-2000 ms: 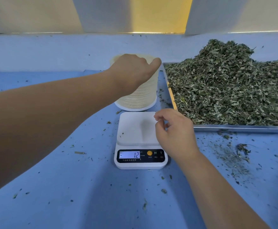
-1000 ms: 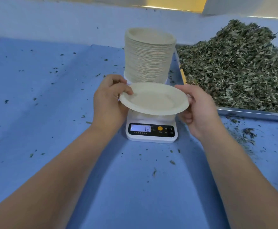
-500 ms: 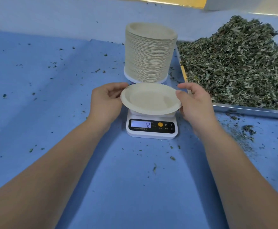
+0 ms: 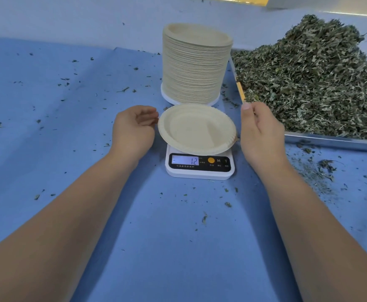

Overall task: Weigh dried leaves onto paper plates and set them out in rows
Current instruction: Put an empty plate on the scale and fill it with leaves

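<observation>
The plate [image 4: 196, 128] has just been let go and sits on the scale [image 4: 200, 167], between the left hand [image 4: 134, 129] and right hand [image 4: 258, 131], both slack and empty beside its rim. Leaves [image 4: 309, 83] lie just past the right; scooping looks next.

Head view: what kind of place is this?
Probably a small herb or tea portioning bench: a heap of dried green leaves in a metal tray, a white digital scale bearing a cream paper plate, and a tall stack of cream paper plates.
</observation>
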Demonstrator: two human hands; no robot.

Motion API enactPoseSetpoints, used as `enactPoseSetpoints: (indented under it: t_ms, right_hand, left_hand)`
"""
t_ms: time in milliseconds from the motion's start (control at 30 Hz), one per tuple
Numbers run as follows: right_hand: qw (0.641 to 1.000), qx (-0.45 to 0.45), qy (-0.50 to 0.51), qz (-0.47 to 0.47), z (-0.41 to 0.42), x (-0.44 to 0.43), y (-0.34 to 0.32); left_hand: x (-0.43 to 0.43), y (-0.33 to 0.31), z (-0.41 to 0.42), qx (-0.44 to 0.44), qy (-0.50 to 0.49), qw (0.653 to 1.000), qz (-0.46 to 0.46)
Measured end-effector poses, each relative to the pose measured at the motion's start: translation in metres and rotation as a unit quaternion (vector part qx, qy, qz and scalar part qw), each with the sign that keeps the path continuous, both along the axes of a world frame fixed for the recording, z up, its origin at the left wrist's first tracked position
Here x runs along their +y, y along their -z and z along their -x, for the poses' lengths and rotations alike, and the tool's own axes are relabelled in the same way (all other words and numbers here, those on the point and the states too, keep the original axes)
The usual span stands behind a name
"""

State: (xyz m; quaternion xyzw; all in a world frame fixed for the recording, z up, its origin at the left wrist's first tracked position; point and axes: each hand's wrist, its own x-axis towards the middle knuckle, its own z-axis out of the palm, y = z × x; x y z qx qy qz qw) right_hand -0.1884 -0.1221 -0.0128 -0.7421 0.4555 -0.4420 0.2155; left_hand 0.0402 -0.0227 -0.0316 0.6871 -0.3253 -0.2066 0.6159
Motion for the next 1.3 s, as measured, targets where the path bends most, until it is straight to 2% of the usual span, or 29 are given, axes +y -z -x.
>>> enactPoseSetpoints:
  t_ms: [167,233,500,733,933,1067,1300]
  right_hand:
    - [0.998,-0.02,0.032,0.043,0.003,0.001,0.0]
    - [0.998,-0.031,0.038,0.044,0.004,0.0,0.001]
    - [0.996,-0.038,0.055,0.064,0.006,-0.006,0.002]
    - [0.994,0.052,0.063,0.073,0.012,-0.007,-0.002]
    - [0.953,0.246,0.172,0.049,0.019,-0.014,0.0]
    - [0.923,0.343,0.175,-0.006,0.021,-0.018,0.007]
    - [0.935,0.319,0.154,0.028,0.019,-0.03,-0.004]
  left_hand:
    - [0.002,-0.013,0.006,0.199,-0.019,0.975,0.092]
    - [0.002,-0.014,0.008,0.227,-0.013,0.969,0.097]
    - [-0.005,-0.008,0.008,0.198,0.021,0.978,0.069]
    - [-0.007,-0.006,0.008,0.194,0.02,0.98,0.047]
    - [-0.007,-0.005,0.01,0.174,0.024,0.984,0.036]
    - [-0.006,-0.006,0.01,0.158,0.03,0.986,0.034]
    - [-0.007,-0.005,0.013,0.149,0.023,0.988,0.038]
